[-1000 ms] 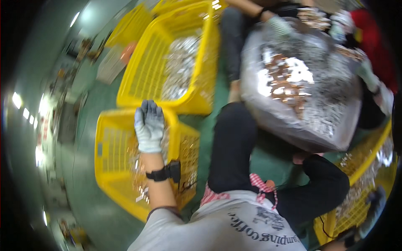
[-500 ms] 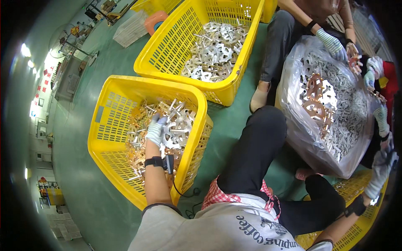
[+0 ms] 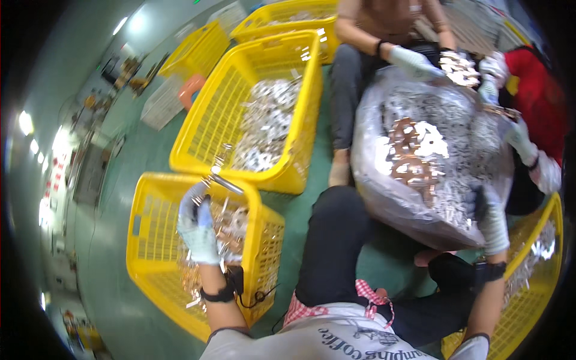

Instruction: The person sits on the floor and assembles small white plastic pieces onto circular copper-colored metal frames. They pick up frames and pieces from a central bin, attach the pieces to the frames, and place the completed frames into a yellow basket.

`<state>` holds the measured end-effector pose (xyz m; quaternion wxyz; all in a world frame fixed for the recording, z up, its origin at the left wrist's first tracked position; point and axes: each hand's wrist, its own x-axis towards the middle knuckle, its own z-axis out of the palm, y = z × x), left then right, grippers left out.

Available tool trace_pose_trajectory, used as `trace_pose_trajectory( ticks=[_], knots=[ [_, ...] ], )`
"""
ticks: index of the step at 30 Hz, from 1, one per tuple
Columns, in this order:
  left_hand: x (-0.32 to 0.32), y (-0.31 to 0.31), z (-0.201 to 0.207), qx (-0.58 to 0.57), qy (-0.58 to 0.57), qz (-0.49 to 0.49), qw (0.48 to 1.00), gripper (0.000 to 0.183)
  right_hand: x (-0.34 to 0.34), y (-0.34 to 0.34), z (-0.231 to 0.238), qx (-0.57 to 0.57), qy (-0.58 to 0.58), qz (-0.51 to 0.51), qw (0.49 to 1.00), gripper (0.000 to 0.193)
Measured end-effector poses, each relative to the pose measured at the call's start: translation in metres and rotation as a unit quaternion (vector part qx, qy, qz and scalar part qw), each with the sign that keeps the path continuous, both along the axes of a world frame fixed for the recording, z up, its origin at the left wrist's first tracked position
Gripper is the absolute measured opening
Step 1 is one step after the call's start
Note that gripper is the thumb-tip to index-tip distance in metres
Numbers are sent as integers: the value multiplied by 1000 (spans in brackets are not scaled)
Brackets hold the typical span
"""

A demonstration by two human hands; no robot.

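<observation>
My left hand (image 3: 199, 225), in a pale striped glove with dark grey fingers, is closed on a shiny metal part (image 3: 223, 180) with rod-like pieces. It is raised over the near yellow basket (image 3: 139, 240), which holds silver and copper-coloured metal parts (image 3: 231, 228). My right hand (image 3: 493, 223), gloved alike, is at the near right edge of a bin lined with clear plastic (image 3: 384, 198). Its fingers are blurred, so their grip is unclear. Small silver pieces (image 3: 474, 138) fill that bin, with larger copper-coloured cut-out parts (image 3: 411, 150) lying on top.
A second yellow basket (image 3: 192, 141) of silver parts stands beyond the near one. Another yellow basket (image 3: 540, 288) with metal pieces is at my right. Across the lined bin, a person's gloved hands (image 3: 414, 63) and another person's gloved hands (image 3: 522, 141) handle metal parts. Green floor (image 3: 114, 198) lies left.
My left hand has come up out of the near basket with a metal part. My right hand has moved from above the right basket to the lined bin's edge. The view has shifted.
</observation>
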<state>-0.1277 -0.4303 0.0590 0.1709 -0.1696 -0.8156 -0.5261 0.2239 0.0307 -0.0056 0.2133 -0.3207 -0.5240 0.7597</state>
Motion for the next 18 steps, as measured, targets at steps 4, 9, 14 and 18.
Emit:
trace_pose_trajectory(
  ticks=[4, 9, 14, 18],
  knots=[
    [58, 122, 16, -157, 243, -337, 896, 34, -26, -46, 22, 48, -18, 187, 981, 47],
    [129, 253, -8, -227, 292, -567, 736, 38, -21, -38, 25, 54, 33, 143, 988, 54],
    [138, 317, 33, -171, -18, -670, 722, 46, 9, 19, 19, 204, 23, 3, 979, 48],
    [123, 402, -32, -173, -20, -668, 723, 62, 6, 22, 16, 220, -12, 62, 974, 40]
  ],
)
